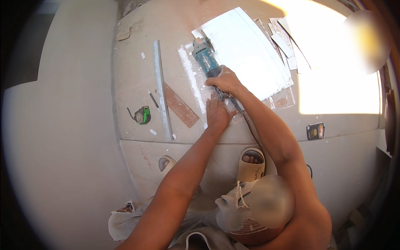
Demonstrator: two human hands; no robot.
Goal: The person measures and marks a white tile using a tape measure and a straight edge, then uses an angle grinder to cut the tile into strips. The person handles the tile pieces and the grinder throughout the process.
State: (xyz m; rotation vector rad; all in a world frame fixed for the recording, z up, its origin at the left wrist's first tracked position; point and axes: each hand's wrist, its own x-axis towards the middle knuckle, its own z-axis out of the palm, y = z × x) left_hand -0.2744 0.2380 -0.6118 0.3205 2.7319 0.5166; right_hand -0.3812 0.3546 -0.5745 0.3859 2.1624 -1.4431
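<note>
My right hand (pixel 225 80) is wrapped round the rear body of a teal angle grinder (pixel 205 57). The grinder's disc stands on edge at the left side of a white tile (pixel 250 50), near its far left corner. My left hand (pixel 218 113) lies flat just behind the grinder, fingers stretched forward at the tile's near left corner. Whether it presses on the tile or the backing under it, I cannot tell. A dark power cord (pixel 252 129) runs from the grinder back under my right forearm toward my foot. A faint reddish haze hangs beyond the disc.
Left of the tile lie a metal straight bar (pixel 160 87), a brown tile strip (pixel 180 106), a pen (pixel 153 99) and a green-black tape measure (pixel 142 115). Narrow tile offcuts (pixel 283 45) lie right. A small dark packet (pixel 316 131) rests near right. My sandalled foot (pixel 251 162) stands close by.
</note>
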